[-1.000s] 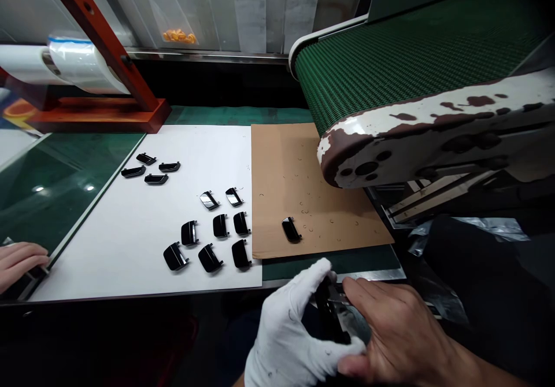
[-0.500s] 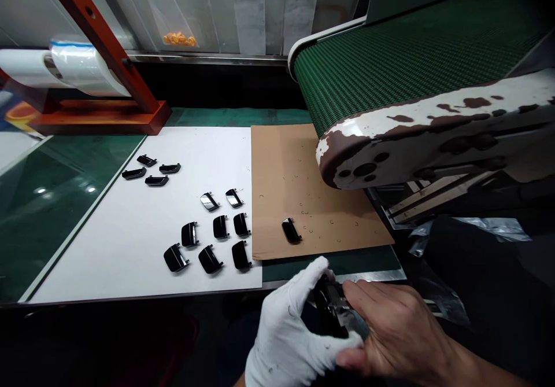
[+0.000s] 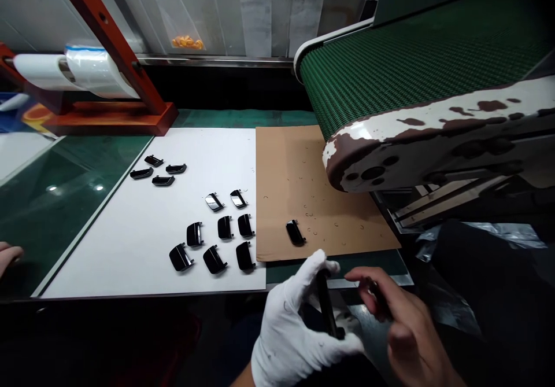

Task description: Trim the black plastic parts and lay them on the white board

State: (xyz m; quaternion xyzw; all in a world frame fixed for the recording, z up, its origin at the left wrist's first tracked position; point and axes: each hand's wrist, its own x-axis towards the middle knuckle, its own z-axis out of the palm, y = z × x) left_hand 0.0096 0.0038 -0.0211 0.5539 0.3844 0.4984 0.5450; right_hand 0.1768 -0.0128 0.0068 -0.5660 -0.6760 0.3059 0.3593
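Observation:
My left hand [image 3: 299, 323], in a white glove, is closed on a glossy black plastic part [image 3: 326, 309], held edge-on below the table's front edge. My bare right hand [image 3: 396, 323] is just right of it, off the part, with fingers curled; whether they hold anything I cannot make out. One black part [image 3: 294, 231] lies on the brown cardboard sheet [image 3: 299, 167]. Several more black parts [image 3: 217, 233] lie in rows on the white sheet [image 3: 130, 236], and a smaller group of slim parts [image 3: 158, 171] lies further back left.
A green conveyor belt [image 3: 411, 57] with a worn white end roller housing [image 3: 433, 138] overhangs the cardboard at right. A roll of clear film [image 3: 82, 69] on an orange stand [image 3: 113, 115] is back left. Another person's fingers [image 3: 7, 255] show at the left edge.
My right hand has come off the black part and drawn back to the right. The other person's hand at the left left the view, then its fingertips returned.

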